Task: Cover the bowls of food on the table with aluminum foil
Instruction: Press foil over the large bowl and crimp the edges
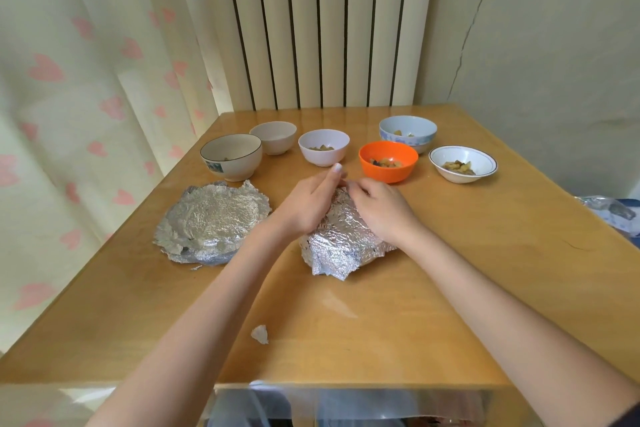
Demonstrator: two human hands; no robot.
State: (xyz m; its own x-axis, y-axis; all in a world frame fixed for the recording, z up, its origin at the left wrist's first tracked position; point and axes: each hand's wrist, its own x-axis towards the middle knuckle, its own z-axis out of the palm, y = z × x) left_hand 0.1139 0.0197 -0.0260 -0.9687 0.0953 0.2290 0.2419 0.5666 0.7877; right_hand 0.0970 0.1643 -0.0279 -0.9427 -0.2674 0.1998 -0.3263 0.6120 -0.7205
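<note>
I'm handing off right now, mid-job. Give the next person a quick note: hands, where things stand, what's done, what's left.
Left hand and right hand: both rest on the foil-wrapped bowl at table centre, fingers shaping its far edge; grip unclear.
Done: foil-covered dish at left.
Left uncovered, back row: dark-rimmed bowl, beige bowl, white bowl, orange bowl, blue-patterned bowl, shallow white bowl.
More foil lies at the right edge.

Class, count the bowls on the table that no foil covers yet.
6, in a row at the far side: black-rimmed cream bowl, beige bowl, white bowl, orange plastic bowl, blue-patterned bowl, shallow white bowl.
</note>
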